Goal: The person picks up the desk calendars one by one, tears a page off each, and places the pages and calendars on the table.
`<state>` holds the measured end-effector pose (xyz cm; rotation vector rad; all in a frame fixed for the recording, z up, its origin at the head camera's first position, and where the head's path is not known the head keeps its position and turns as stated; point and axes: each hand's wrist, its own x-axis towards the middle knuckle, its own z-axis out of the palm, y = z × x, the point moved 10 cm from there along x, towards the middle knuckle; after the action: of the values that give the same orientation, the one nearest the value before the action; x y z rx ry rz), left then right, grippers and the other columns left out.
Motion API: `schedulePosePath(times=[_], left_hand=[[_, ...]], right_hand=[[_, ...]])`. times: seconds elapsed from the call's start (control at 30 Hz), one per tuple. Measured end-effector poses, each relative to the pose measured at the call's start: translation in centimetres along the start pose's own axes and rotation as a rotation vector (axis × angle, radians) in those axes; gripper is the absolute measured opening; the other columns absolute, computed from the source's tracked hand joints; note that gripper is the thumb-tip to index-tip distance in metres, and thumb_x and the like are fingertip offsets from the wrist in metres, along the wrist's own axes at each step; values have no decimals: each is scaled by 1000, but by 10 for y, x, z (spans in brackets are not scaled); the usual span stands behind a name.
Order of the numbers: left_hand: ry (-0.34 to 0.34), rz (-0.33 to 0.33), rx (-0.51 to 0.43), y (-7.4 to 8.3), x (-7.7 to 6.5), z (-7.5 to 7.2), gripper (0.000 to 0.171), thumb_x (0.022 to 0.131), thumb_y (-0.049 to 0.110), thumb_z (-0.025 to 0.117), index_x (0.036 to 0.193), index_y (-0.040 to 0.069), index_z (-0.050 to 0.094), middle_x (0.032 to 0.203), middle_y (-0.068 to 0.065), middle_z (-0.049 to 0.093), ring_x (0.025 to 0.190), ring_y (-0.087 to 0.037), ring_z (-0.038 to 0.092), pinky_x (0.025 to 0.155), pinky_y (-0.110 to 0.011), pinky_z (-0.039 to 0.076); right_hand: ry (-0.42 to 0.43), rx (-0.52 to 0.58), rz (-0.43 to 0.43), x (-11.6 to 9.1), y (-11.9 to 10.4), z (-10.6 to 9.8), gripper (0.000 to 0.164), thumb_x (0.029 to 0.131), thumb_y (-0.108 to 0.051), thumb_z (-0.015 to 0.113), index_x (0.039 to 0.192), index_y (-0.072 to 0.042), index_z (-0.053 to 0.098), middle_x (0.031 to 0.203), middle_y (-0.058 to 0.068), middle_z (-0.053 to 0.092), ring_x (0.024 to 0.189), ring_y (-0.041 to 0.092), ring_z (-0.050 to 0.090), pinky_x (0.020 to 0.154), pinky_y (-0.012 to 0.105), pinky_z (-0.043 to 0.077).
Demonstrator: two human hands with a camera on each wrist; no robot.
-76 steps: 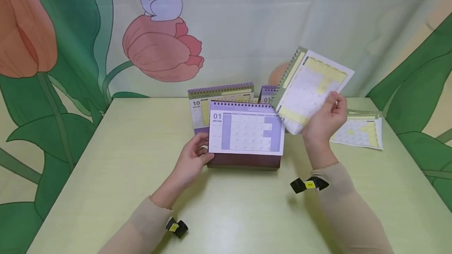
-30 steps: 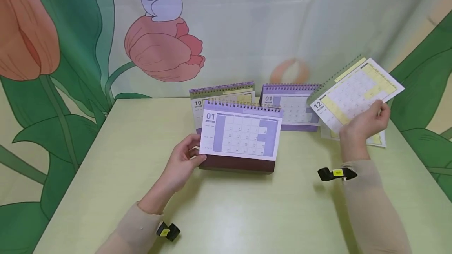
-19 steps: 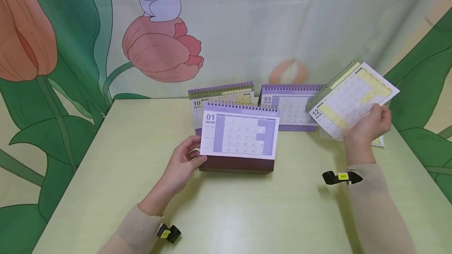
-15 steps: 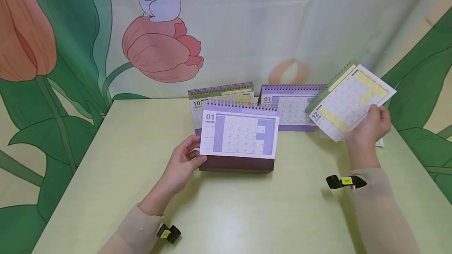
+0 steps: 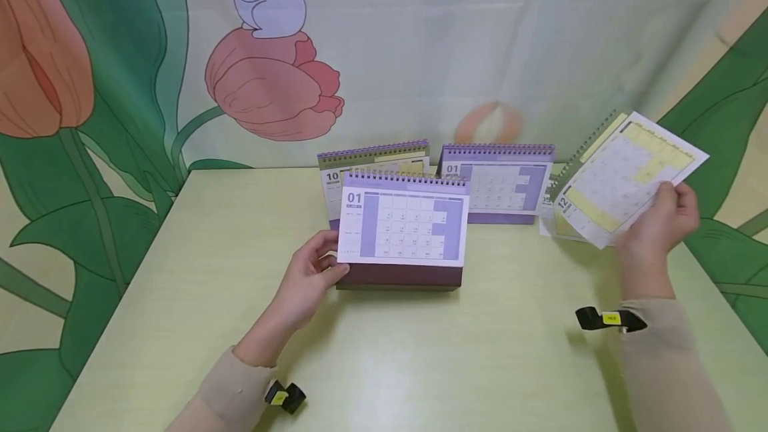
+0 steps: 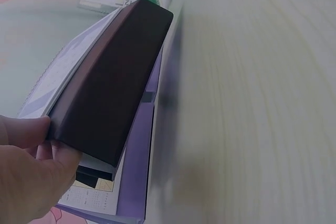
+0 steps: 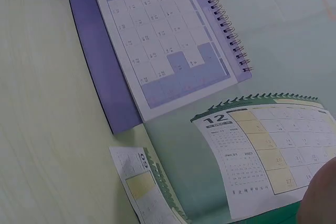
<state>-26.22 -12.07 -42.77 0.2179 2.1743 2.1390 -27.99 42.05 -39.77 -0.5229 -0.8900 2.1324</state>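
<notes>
My left hand [image 5: 309,279] grips the lower left corner of a spiral-bound desk calendar [image 5: 405,229] with a purple January page. Its dark maroon base [image 6: 113,82] fills much of the left wrist view, thumb on the page side and fingers underneath. Off to the right, my right hand [image 5: 660,219] pinches the lower edge of a green and yellow December calendar pad [image 5: 636,165], held tilted in the air. In the right wrist view only a fingertip [image 7: 317,198] shows at that pad's edge. Beneath the pad lies a 09 calendar sheet [image 5: 547,222], partly covered.
Behind the front calendar stand a green-topped 10 calendar [image 5: 332,185], mostly hidden, and a purple January calendar [image 5: 498,185]. They stand near the far edge of the pale table [image 5: 240,232]. A printed curtain [image 5: 420,52] hangs directly behind it.
My right hand has carried the December pad rightward and lower, uncovering the purple calendar at the back. My left hand has shifted the front calendar slightly to the left.
</notes>
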Motion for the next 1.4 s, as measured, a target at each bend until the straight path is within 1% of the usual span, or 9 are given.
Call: schedulePosePath(times=[0.2, 0.47, 0.73, 0.83, 0.97, 1.07, 1.23, 1.3, 1.4], left_hand=[[-8, 7, -9, -1, 1, 0, 47, 89, -23, 57, 134, -6, 55, 122, -22, 62, 93, -26, 60, 79, -23, 51], [-9, -7, 2, -4, 3, 0, 46, 90, -22, 57, 133, -6, 55, 122, -21, 62, 94, -26, 59, 79, -23, 51], [-14, -2, -11, -5, 4, 2, 46, 89, -23, 58, 132, -6, 55, 122, -21, 62, 94, -27, 60, 78, -23, 51], [-14, -3, -13, -5, 4, 2, 45, 89, -23, 58, 131, -7, 55, 120, -22, 62, 93, -27, 60, 77, -23, 51], [-12, -5, -23, -6, 4, 2, 44, 90, -22, 57, 131, -7, 55, 119, -22, 62, 90, -23, 61, 76, -23, 51], [-10, -2, -32, -6, 3, 1, 45, 89, -23, 57, 131, -7, 55, 119, -21, 62, 88, -19, 60, 76, -23, 51], [-12, 3, -36, -6, 3, 1, 46, 88, -24, 58, 132, -7, 55, 120, -21, 62, 89, -20, 61, 77, -23, 51], [-13, 1, -36, -6, 3, 1, 46, 89, -23, 58, 132, -7, 55, 120, -21, 62, 90, -22, 61, 77, -23, 51], [-11, -8, -40, -7, 3, 1, 45, 90, -22, 57, 132, -7, 55, 120, -21, 62, 90, -23, 61, 76, -23, 51]], right_hand=[[-43, -122, -188, 4, -23, 0, 13, 104, -6, 58, 111, -1, 69, 119, 13, 71, 99, 24, 71, 76, 24, 57], [-91, -572, -467, -2, -43, 11, 20, 103, -15, 60, 115, -10, 76, 92, -1, 66, 77, 8, 61, 66, 18, 45], [-178, -858, -652, 3, -36, 21, 25, 105, -17, 59, 118, -6, 77, 97, -13, 69, 83, 0, 63, 71, 15, 46], [-245, -930, -737, 3, -31, 25, 24, 104, -15, 60, 116, -2, 77, 96, -4, 72, 76, -5, 57, 67, 12, 42], [-375, -984, -871, 0, -24, 34, 22, 103, -9, 61, 116, 1, 76, 100, 19, 75, 77, -15, 52, 68, 9, 38], [-469, -1013, -958, -3, -18, 39, 21, 102, -4, 61, 115, 2, 76, 102, 24, 74, 76, -20, 48, 69, 7, 35], [-597, -1117, -1074, -10, -8, 45, 24, 101, 1, 60, 119, -2, 76, 105, 21, 74, 63, 2, 49, 64, 18, 32], [-656, -1176, -1091, -12, -3, 48, 27, 102, 2, 58, 122, -4, 75, 109, 20, 74, 67, 19, 61, 66, 26, 41], [-748, -1268, -1086, -13, 6, 52, 30, 102, 4, 57, 126, -4, 73, 117, 18, 72, 90, 38, 71, 73, 44, 52]])
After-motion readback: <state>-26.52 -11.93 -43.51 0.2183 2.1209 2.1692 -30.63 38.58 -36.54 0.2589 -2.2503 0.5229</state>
